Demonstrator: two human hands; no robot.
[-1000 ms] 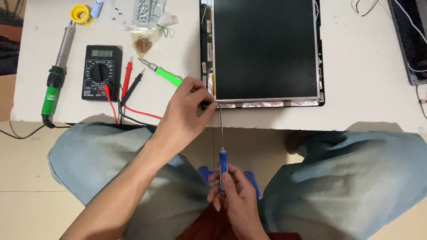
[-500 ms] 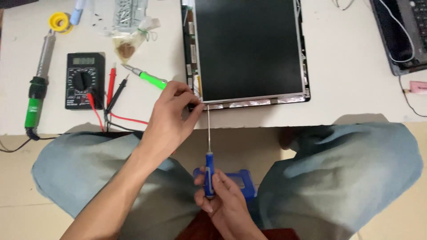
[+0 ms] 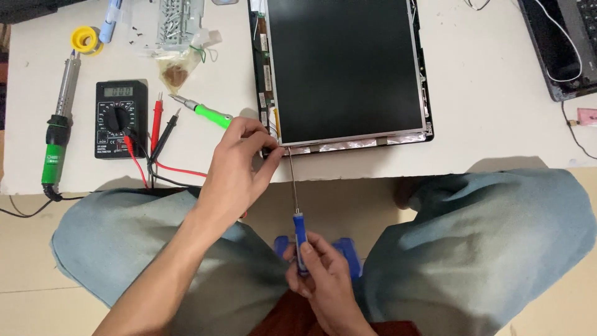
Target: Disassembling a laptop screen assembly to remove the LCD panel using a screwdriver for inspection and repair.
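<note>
A bare laptop screen panel (image 3: 348,68) lies flat on the white table (image 3: 497,124), dark face up, silver tape along its near edge. My left hand (image 3: 239,165) pinches at the panel's near left corner, where the tip of a long thin screwdriver (image 3: 292,186) meets it. My right hand (image 3: 320,280) grips the screwdriver's blue handle low over my lap. The shaft runs from the handle up to that corner.
Left of the panel lie a green-handled tool (image 3: 205,112), a black multimeter (image 3: 120,118) with red and black probes (image 3: 158,127), a green-gripped soldering iron (image 3: 57,140), a yellow solder reel (image 3: 85,38) and a small plastic bag (image 3: 177,68). A dark laptop (image 3: 559,43) sits far right.
The view has shifted, so the table and panel sit further right in frame. Both hands keep their hold; the screwdriver stays at the panel's near left corner.
</note>
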